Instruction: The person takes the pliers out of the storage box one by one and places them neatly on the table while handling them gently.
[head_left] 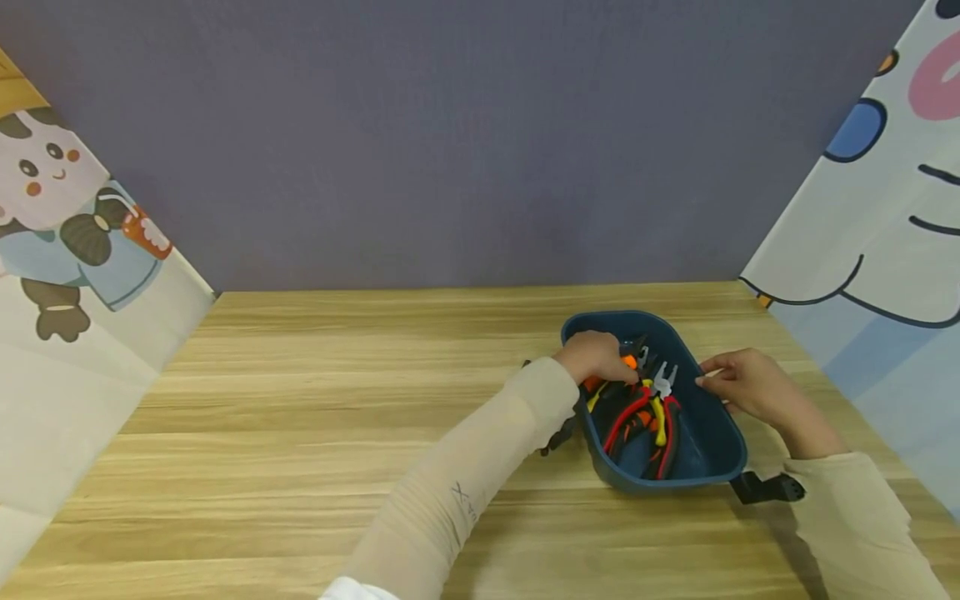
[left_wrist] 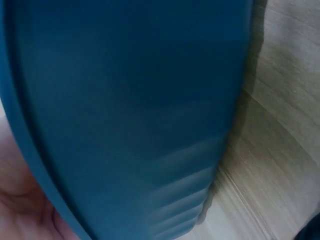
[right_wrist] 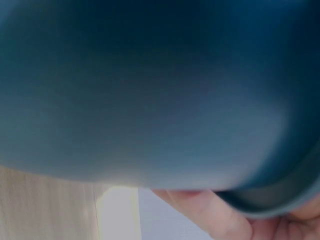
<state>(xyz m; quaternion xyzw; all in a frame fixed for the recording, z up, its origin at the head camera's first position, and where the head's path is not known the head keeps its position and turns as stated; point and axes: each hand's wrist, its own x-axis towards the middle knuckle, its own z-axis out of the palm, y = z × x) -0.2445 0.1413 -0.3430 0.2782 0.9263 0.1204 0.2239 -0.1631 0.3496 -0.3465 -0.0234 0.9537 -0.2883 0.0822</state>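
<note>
A dark blue plastic basin [head_left: 720, 442] stands on the right part of the table. Inside lie several pliers, among them a red-and-black-handled pair [head_left: 670, 425] with silver jaws upward, plus yellow [head_left: 659, 421] and orange handles. My left hand [head_left: 596, 357] reaches over the left rim into the basin, its fingers down by the orange-handled tools; whether they grip one is hidden. My right hand [head_left: 753, 387] pinches the right rim, thumb on the inner side. Both wrist views are filled mostly by the basin's outer wall [left_wrist: 130, 120], with part of each hand at the rim.
The wood-grain table [head_left: 300, 417] stretches left of the basin. A grey upright panel [head_left: 480, 150] stands behind it, with cartoon-printed sheets [head_left: 97, 333] at both sides. Black wrist-mount parts [head_left: 768, 487] sit close to the basin's outer walls.
</note>
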